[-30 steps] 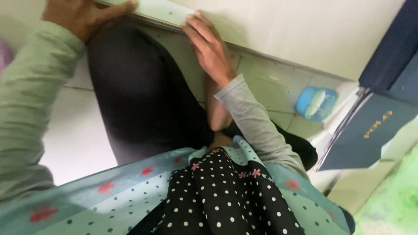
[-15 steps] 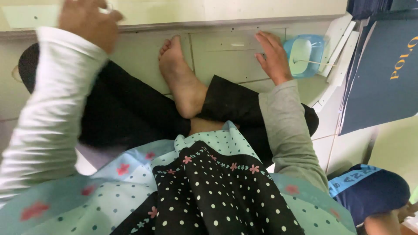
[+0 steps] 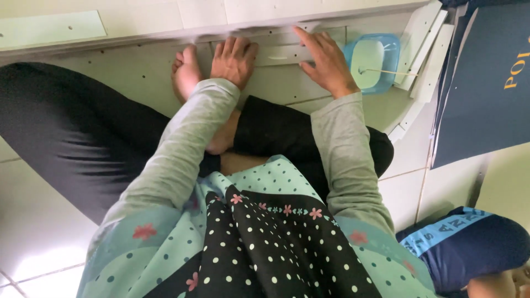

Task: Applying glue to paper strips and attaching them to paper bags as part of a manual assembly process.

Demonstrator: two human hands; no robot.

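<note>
I sit cross-legged on a tiled floor, my bare foot (image 3: 186,74) resting against a pale flat panel (image 3: 132,72) with small holes. My left hand (image 3: 234,59) lies palm down on the panel beside the foot, fingers together. My right hand (image 3: 326,62) presses flat on a narrower pale strip (image 3: 281,54) lying on the panel, fingers spread. Neither hand grips anything. Both arms wear grey sleeves.
A small light-blue plastic tub (image 3: 372,59) with a thin stick across it sits right of my right hand. Several white slats (image 3: 422,52) lean beside it. A dark blue folder (image 3: 483,83) lies at the right, a dark blue cap (image 3: 469,248) at lower right.
My left hand has come down from the panel's upper left edge to beside my foot. My right hand stays near the blue tub, now on the strip. The view shifted slightly.
</note>
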